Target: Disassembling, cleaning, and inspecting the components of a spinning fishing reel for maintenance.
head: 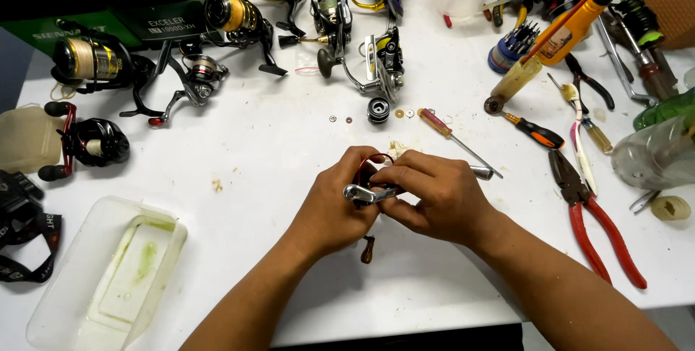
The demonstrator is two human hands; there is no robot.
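Both forearms reach up from the near edge of the white table (289, 141), and the hands meet at its middle around a small fishing reel (368, 190). On the left side of that reel, the left hand (337, 202) has its fingers curled and pressed against the body, thumb on top. From the right, the right hand (434, 195) covers the reel, its fingers bent together and pinching the silver metal arm that sticks out between the two hands. A brown wooden knob (368, 249) hangs below the hands, just above the table surface.

Just beyond the hands lie small washers (399, 113), a black round part (378, 110) and a slim screwdriver (452, 137) with a reddish handle. To the right, red-handled pliers (594, 224) rest near the table edge, with an orange-handled screwdriver (532, 130) farther back. Along the far side stand several spinning reels (232, 14), some with yellow line. At near left sits a clear plastic tray (108, 275) with greenish residue, and a black baitcasting reel (90, 144) lies beyond it.
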